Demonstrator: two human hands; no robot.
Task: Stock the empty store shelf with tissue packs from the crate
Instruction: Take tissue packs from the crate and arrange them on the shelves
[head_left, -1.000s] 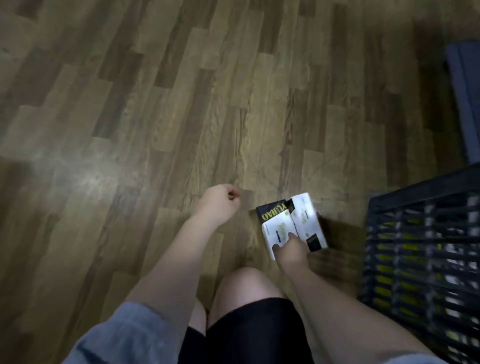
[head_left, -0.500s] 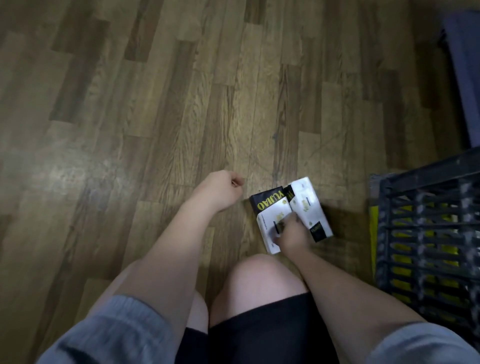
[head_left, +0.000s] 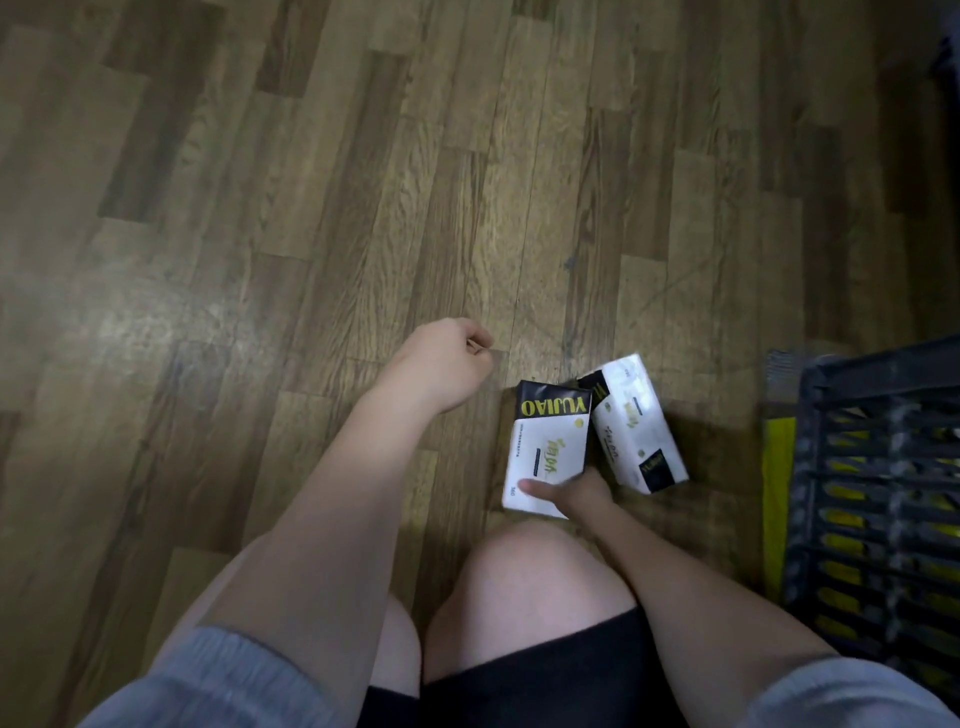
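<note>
My right hand (head_left: 576, 493) grips two white-and-black tissue packs over the wooden floor, just ahead of my knee. The left pack (head_left: 548, 441) faces up with yellow lettering on its black end, and my thumb lies across its near edge. The second pack (head_left: 636, 431) angles off to the right behind it. My left hand (head_left: 447, 364) hangs further left with its fingers curled into a loose fist, holding nothing. The dark slatted crate (head_left: 878, 488) stands at the right edge, with yellow packaging showing through its slats. No shelf is in view.
Wooden plank floor (head_left: 311, 208) fills the view ahead and to the left. A yellow sheet (head_left: 777, 488) shows along the crate's left side. A dark object (head_left: 948, 67) sits at the upper right corner. My knees and black shorts are at the bottom.
The view has shifted so the crate sits closer to the right edge. My right hand keeps the two packs, which have spread apart slightly. My left fist barely moved.
</note>
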